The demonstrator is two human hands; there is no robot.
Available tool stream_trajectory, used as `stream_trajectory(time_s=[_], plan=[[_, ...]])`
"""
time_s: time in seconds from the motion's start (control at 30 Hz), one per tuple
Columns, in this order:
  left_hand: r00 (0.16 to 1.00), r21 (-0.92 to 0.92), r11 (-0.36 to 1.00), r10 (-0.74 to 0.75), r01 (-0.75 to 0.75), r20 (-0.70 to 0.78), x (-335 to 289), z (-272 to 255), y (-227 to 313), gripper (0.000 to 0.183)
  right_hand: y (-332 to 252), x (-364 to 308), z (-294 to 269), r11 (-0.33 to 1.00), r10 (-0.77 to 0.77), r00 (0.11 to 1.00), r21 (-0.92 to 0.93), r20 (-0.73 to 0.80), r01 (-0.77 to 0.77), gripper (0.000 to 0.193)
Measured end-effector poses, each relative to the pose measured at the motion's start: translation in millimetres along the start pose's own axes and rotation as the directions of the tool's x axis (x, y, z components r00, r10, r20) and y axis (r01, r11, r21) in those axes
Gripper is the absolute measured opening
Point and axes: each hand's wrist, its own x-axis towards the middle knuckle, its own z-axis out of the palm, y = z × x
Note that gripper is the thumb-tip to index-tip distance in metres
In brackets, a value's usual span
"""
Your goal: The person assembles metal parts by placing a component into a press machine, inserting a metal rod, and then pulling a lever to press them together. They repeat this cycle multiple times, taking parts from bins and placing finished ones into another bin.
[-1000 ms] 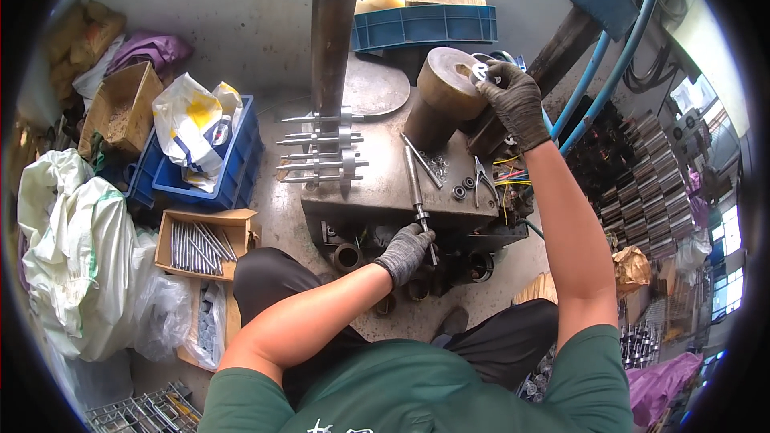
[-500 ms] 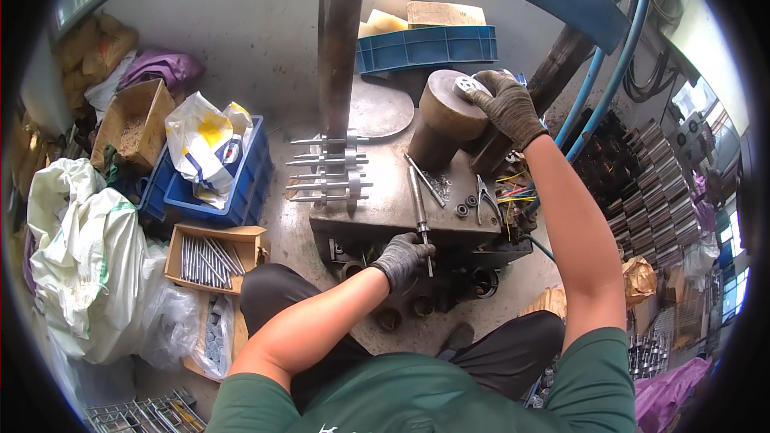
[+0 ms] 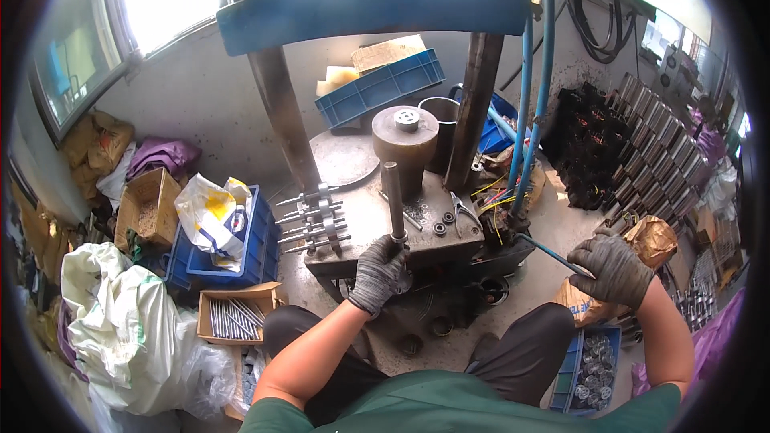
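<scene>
Holding metal shaft (image 3: 391, 196) at near edge of machine base (image 3: 366, 210) in left hand (image 3: 377, 275), teal rod (image 3: 553, 254) at right in right hand (image 3: 618, 269), with fingers wrapped around each; seemingly mid-hold, calling for steadiness.

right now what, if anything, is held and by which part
Left hand holds a metal shaft by its lower part; whether right hand grips the hose is unclear.

Left hand (image 3: 378, 274) is hiding part of the metal rod (image 3: 392, 192). Right hand (image 3: 613, 269) is covering one end of a thin teal bar (image 3: 552, 252). Lower edge is cutting off the green shirt (image 3: 449, 401). Glare is obscuring the window (image 3: 172, 0).
</scene>
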Motion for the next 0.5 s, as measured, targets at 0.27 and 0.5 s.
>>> stream_trajectory(time_s=[0.27,0.5], plan=[[0.894,-0.199,0.873,0.448,-0.445,-0.032,110.7,6.3,77.6,0.056,-13.0,-53.5,40.2,0.968,0.221,0.882,-0.016,-0.417,-0.25,0.024],[0.835,-0.212,0.815,0.485,-0.539,-0.259,244.9,3.8,120.0,0.035,37.3,45.5,7.5,0.961,0.236,0.641,0.075,-0.73,-0.268,0.031]])
